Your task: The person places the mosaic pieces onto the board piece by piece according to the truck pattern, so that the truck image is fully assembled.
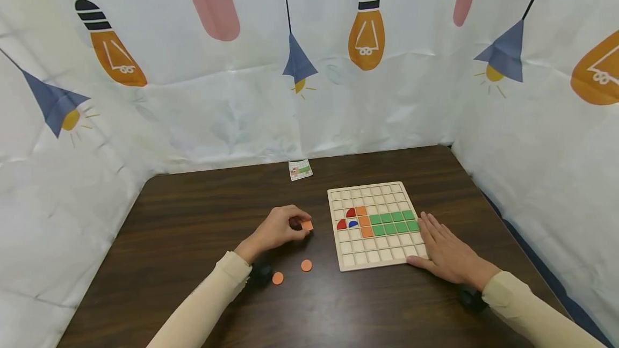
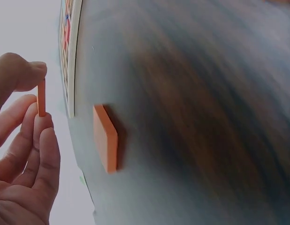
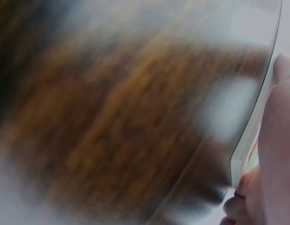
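My left hand (image 1: 282,225) pinches a thin orange tile (image 2: 41,99) between thumb and fingertips, seen edge-on in the left wrist view. Below the hand in that view, a second orange piece (image 2: 104,139) with straight edges lies on the table. To the right stands the pale grid board (image 1: 358,260), bearing red quarter-circle pieces (image 1: 342,224), a blue half-circle (image 1: 353,224), a column of orange squares (image 1: 364,220) and two rows of green squares (image 1: 390,229). Fingers straight, my right hand (image 1: 447,248) rests against the board's right edge.
Two orange discs, a nearer one (image 1: 278,278) and a farther one (image 1: 307,265), lie on the dark wooden table (image 1: 193,230) beside the left forearm. A small printed card (image 1: 301,169) sits at the table's back edge. A white cloth (image 1: 217,106) with lamp prints hangs behind.
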Demonstrator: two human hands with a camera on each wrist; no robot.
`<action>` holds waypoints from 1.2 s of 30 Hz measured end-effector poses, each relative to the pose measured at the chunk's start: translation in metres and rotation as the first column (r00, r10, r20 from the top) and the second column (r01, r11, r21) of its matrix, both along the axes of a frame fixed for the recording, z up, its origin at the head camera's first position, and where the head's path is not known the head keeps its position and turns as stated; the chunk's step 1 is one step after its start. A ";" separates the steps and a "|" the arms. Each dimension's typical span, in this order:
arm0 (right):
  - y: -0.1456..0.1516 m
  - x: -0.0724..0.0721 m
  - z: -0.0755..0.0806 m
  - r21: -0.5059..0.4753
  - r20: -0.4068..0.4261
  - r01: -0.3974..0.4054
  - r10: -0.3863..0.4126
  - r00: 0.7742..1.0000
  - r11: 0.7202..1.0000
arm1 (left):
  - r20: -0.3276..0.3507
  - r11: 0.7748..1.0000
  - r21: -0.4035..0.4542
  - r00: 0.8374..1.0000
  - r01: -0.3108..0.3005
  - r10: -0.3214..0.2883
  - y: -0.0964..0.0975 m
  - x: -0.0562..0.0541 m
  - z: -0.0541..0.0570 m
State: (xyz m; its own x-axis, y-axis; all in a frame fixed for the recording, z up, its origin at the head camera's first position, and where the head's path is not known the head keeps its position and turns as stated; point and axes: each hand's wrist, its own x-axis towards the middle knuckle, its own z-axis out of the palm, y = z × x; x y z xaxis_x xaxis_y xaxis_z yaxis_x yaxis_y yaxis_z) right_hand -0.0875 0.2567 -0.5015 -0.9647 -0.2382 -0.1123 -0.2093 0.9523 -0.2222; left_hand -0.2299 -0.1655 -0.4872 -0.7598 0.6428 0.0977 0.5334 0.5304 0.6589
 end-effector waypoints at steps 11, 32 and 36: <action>-0.001 -0.001 -0.002 0.017 -0.005 0.005 -0.005 1.000 1.000 | 0.028 0.997 0.044 0.998 0.063 -0.064 0.030 -0.001 -0.006; 0.001 -0.002 0.000 0.037 -0.009 0.004 -0.004 1.000 0.999 | 0.043 0.979 0.023 0.978 0.205 -0.205 0.092 0.005 -0.010; 0.002 -0.002 -0.002 0.028 -0.007 0.003 -0.003 1.000 1.000 | 0.015 0.972 -0.002 0.971 0.237 -0.237 0.100 0.006 -0.009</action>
